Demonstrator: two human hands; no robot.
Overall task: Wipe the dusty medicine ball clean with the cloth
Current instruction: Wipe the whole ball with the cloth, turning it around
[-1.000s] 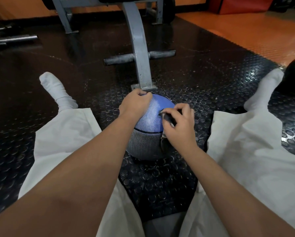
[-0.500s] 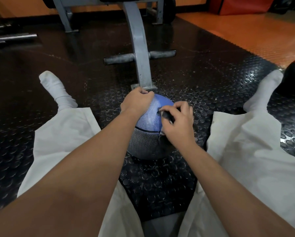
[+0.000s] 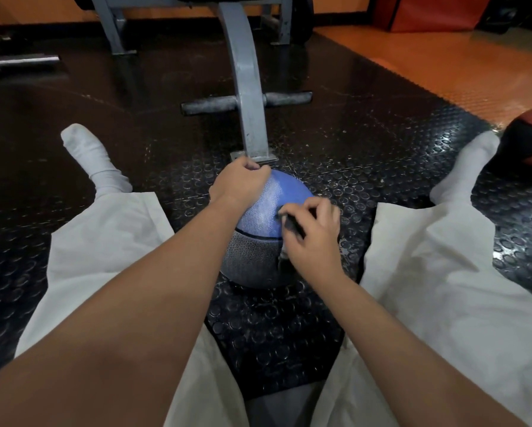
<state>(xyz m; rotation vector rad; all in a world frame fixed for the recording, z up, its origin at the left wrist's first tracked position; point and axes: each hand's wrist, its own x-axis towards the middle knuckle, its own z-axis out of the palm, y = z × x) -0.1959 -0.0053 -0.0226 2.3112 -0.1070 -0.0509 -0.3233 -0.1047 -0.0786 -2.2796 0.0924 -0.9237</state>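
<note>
Blue on top and grey below, a grainy-skinned medicine ball [image 3: 260, 218] sits on a black studded rubber floor mat [image 3: 289, 322]. It lies between the outstretched legs of a seated person in pale trousers [image 3: 104, 241] and white socks [image 3: 89, 155]. The foot of a grey metal bench frame [image 3: 248, 87] stands just behind it.

The ball looks dense and heavy, so it should stay put under rubbing and is unlikely to skid away. Its rough texture offers a sure grip, though the same grain probably traps dust, and a pale film shows on the blue panel. The best hold seems to be a cupped palm over the crown, which steadies the ball and lets it be turned to bring up fresh areas.

The left hand [image 3: 240, 183] is placed that way, knuckles up on the far top of the ball with its fingers curled over the upper edge. The left forearm reaches in straight from the lower left.

The right hand [image 3: 315, 234] sits on the near right shoulder of the ball. Its fingers are bunched and pinch a small dark cloth [image 3: 290, 223] against the surface near the seam between blue and grey. The cloth looks thin and soft and is mostly hidden under the fingers.

The two hands are apart, with the dusty blue panel exposed between them. A second ball [image 3: 529, 140], red and black, rests well away at the right edge.
</note>
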